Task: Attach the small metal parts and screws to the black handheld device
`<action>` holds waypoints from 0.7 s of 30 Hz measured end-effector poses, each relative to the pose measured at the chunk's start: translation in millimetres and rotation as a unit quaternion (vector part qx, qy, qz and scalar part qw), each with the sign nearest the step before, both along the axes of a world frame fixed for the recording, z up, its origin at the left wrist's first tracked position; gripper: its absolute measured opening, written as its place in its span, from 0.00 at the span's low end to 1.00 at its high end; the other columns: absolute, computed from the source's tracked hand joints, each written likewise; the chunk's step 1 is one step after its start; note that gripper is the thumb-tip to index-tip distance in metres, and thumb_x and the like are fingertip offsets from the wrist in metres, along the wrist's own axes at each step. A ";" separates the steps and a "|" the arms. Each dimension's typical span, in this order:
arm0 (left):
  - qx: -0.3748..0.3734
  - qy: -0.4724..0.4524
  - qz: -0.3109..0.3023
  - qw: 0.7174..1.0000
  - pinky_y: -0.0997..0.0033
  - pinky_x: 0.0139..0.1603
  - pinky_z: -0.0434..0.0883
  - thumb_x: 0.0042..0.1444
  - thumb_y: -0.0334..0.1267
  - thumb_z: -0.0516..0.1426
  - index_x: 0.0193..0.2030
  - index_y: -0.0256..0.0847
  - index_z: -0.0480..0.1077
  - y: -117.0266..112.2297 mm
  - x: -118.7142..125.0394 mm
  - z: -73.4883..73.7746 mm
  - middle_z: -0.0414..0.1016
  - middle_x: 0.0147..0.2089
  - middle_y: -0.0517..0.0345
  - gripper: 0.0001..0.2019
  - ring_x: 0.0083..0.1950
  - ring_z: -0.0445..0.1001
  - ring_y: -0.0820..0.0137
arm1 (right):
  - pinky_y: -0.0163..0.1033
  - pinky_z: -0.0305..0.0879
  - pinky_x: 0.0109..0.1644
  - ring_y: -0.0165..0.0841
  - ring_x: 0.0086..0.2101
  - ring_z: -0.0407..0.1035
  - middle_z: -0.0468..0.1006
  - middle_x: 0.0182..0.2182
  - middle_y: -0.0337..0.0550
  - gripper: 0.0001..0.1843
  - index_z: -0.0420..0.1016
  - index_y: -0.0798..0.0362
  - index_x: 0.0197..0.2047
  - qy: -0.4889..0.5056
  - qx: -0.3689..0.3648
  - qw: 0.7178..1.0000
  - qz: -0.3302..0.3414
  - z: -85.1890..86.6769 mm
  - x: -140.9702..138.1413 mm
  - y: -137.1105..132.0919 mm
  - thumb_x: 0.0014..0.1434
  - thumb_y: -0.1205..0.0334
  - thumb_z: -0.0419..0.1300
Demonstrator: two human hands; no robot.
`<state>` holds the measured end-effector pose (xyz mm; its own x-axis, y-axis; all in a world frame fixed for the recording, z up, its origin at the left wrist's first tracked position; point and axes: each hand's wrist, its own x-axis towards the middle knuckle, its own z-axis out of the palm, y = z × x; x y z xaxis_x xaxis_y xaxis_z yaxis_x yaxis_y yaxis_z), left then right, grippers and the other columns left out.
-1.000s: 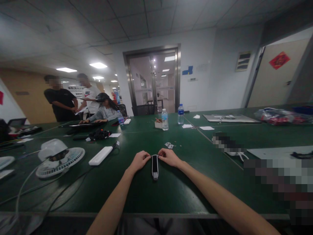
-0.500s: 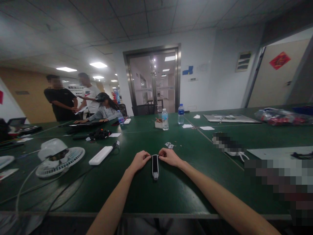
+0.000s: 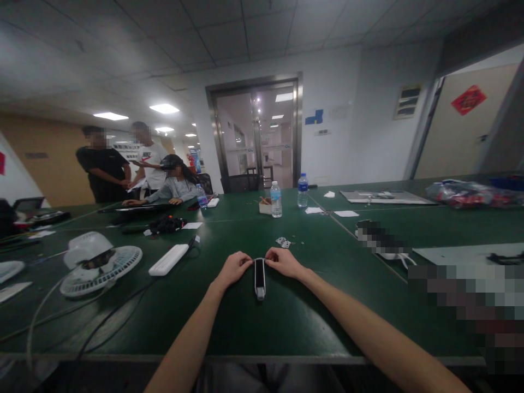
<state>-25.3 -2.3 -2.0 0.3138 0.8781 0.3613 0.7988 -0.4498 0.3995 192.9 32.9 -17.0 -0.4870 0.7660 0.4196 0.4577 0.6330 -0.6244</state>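
Observation:
A slim, long device (image 3: 260, 278) with a black face, a pale rim and a grey near end lies lengthwise on the green table (image 3: 303, 322). I cannot make out its exact kind. My left hand (image 3: 236, 267) is closed in a pinch at the left of its far end. From the other side, my right hand (image 3: 283, 262) pinches at the right of that same end. The fingertips hide the small parts they grip. Just beyond my right hand lie a few small patterned pieces (image 3: 283, 242).
On the left are a fan (image 3: 100, 270) with trailing cables and a white power strip (image 3: 169, 260). Water bottles (image 3: 276, 200) and a small box (image 3: 266, 207) stand ahead. A pale board (image 3: 450, 259) lies right. Several people are at the far left.
My hands and the slim device stay practically in place. At the far left, the standing person in black has shifted slightly to the right.

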 end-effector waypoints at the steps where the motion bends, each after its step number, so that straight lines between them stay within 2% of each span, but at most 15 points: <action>1: -0.002 0.000 0.000 1.000 0.70 0.38 0.65 0.57 0.42 0.51 0.36 0.40 0.74 -0.5 0.2 0.3 0.71 0.32 0.57 0.13 0.35 0.68 0.69 | 0.31 0.60 0.30 0.27 0.27 0.65 0.74 0.27 0.39 0.08 0.73 0.55 0.34 0.000 0.001 1.000 0.000 -0.5 0.1 0.2 0.54 0.60 0.58; 9: -0.016 -0.008 0.001 1.000 0.70 0.37 0.64 0.57 0.43 0.51 0.36 0.40 0.74 -1.0 -0.8 2.3 0.71 0.33 0.56 0.13 0.34 0.68 0.68 | 0.33 0.62 0.34 0.28 0.30 0.67 0.75 0.31 0.41 0.14 0.74 0.54 0.40 -0.020 0.026 0.999 0.016 -4.1 -1.4 5.7 0.56 0.54 0.57; 11: -0.018 -0.008 0.001 1.000 0.70 0.37 0.64 0.57 0.43 0.51 0.36 0.40 0.74 -1.0 -0.7 2.5 0.71 0.33 0.56 0.13 0.34 0.68 0.68 | 0.35 0.63 0.39 0.30 0.34 0.67 0.75 0.36 0.43 0.16 0.73 0.54 0.43 -0.022 0.059 0.998 -0.017 -2.1 3.6 8.9 0.57 0.52 0.56; 13: -0.017 -0.005 0.001 1.000 0.70 0.37 0.64 0.57 0.43 0.51 0.36 0.40 0.74 -1.1 -0.2 2.7 0.71 0.33 0.56 0.13 0.34 0.68 0.68 | 0.38 0.61 0.46 0.33 0.41 0.66 0.74 0.40 0.46 0.17 0.72 0.54 0.46 -0.040 0.105 0.990 -0.085 0.2 11.8 13.3 0.59 0.54 0.53; 16: -0.017 -0.001 0.002 1.000 0.70 0.37 0.65 0.57 0.42 0.51 0.36 0.39 0.74 -1.5 0.8 2.7 0.71 0.33 0.56 0.13 0.35 0.68 0.68 | 0.43 0.58 0.48 0.38 0.46 0.62 0.71 0.44 0.49 0.16 0.71 0.51 0.48 -0.118 0.121 0.968 -0.183 1.7 23.9 20.4 0.61 0.55 0.51; 21: -0.013 -0.001 0.005 1.000 0.70 0.38 0.65 0.57 0.42 0.51 0.36 0.39 0.74 -2.4 0.9 1.6 0.71 0.33 0.55 0.13 0.35 0.67 0.68 | 0.44 0.56 0.48 0.40 0.46 0.61 0.73 0.43 0.49 0.16 0.74 0.53 0.41 -0.219 0.101 0.944 -0.223 0.6 25.7 22.9 0.62 0.55 0.49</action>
<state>-24.5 -4.7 -0.4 0.3047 0.8899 0.3395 0.8021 -0.4319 0.4123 218.6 55.8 -16.4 -0.2957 0.8618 0.4121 0.8935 0.4022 -0.2000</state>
